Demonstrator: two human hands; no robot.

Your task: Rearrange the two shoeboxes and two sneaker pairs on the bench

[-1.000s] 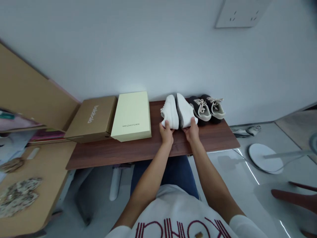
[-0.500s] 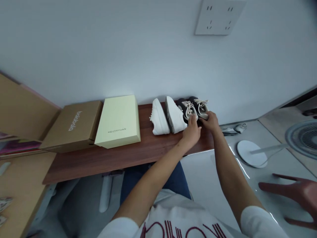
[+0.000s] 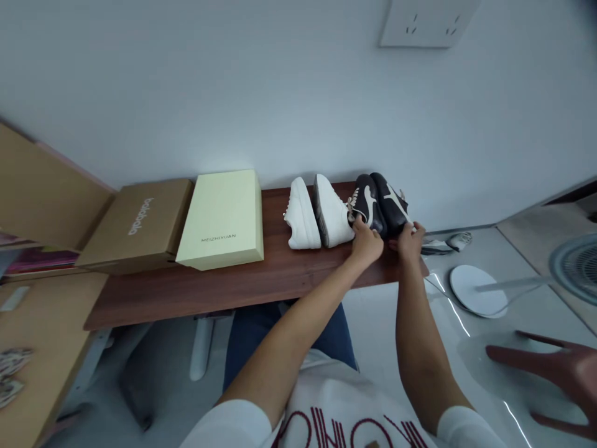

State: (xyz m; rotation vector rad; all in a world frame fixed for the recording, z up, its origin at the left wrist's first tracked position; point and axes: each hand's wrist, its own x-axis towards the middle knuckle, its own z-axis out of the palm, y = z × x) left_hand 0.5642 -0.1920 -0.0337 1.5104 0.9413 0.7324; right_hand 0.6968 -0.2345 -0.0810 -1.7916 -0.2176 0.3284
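Note:
Two white sneakers point(image 3: 316, 213) lie on their sides on the dark wooden shelf point(image 3: 242, 289), near the wall. To their right are two dark sneakers with cream trim, tipped onto their sides. My left hand point(image 3: 366, 242) grips the heel of the left dark sneaker point(image 3: 367, 204). My right hand point(image 3: 410, 240) holds the heel of the right dark sneaker point(image 3: 392, 202) close to the shelf's right end. Both hands have fingers curled round the shoes.
A pale green shoebox point(image 3: 222, 219) and a brown cardboard shoebox point(image 3: 138, 221) stand left of the shoes. A light wooden desk point(image 3: 32, 348) adjoins on the left. A fan's white base point(image 3: 476, 290) sits on the floor at right, a wall socket point(image 3: 426, 23) above.
My hands left the white sneakers and moved right to the dark pair. The dark sneakers, upright before, are now turned onto their sides.

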